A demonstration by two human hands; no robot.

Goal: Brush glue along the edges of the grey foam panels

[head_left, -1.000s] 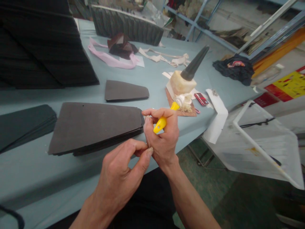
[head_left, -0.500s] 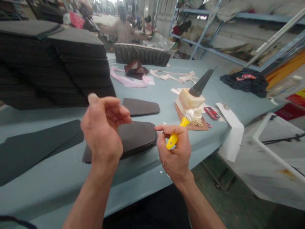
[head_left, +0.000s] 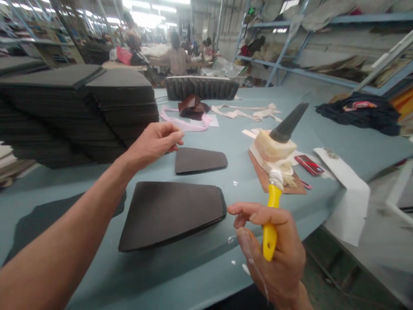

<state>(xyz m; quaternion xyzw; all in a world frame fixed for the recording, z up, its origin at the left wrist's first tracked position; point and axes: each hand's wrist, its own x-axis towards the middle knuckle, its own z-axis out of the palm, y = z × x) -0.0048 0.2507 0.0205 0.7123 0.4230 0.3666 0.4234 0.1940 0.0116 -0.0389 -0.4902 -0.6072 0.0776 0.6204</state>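
One brush (head_left: 274, 198) stays gripped in the right hand (head_left: 282, 254); the left hand (head_left: 156, 141), fingers now curled, has neared the smaller panel (head_left: 200, 161).

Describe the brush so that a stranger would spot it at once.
Find the big blue-green table, then the right hand near its front edge. The brush slants up out of that hand, its whitish end toward the cream block. Its bright yellow handle sets it apart from that pale block and the dark sheets to the left.
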